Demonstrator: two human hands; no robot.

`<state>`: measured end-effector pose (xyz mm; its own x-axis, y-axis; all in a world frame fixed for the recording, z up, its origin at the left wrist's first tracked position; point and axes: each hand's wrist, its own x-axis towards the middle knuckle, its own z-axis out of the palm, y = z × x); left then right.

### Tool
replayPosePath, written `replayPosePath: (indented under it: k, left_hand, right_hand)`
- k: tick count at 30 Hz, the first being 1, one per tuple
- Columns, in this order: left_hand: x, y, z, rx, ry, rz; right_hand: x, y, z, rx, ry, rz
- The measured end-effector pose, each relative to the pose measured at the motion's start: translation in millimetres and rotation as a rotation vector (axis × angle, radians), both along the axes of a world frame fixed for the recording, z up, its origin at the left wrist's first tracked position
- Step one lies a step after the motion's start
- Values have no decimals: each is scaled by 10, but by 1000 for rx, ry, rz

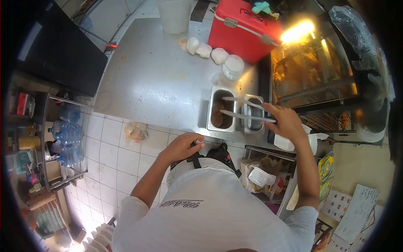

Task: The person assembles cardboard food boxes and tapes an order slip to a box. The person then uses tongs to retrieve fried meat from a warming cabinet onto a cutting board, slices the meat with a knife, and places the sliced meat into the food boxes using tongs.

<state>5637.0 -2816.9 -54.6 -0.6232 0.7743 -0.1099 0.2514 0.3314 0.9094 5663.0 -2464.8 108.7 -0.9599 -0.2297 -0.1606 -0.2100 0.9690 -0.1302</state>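
Observation:
My right hand (286,122) grips a pair of metal tongs (247,117). The two arms of the tongs stand apart, and their tips reach over a deep steel container (210,110) with some brown food (218,115) low inside it. Beside it, under the tongs, is a narrower steel container (254,124); its contents I cannot make out. My left hand (183,148) is held in front of my waist near a black strap, with its fingers curled. Whether anything is in those fingers is hidden.
On the steel table (155,75) stand a red cooler (239,31), a white bucket (174,17) and a row of white rounded items (204,50). A lit glass food cabinet (312,67) is at the right. A plastic bag (135,133) lies on the tiled floor.

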Motion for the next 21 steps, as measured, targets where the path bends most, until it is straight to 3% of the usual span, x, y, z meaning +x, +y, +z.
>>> replayPosePath:
  k: [5,11,17,21]
  left_hand:
    - [36,165,24,2,27,92]
    - [142,263,-75,122,87,101]
    - [193,352,-90,200,26,73]
    - [224,350,5,107,-55,130]
  right_hand:
    - [-544,-467,249,372,-352,-3]
    - [-1019,-748,-215,490,-342,197]
    - [-1450,-945,-622,700,-532,333]
    - [-1459,-969,-585,631,-525,348]
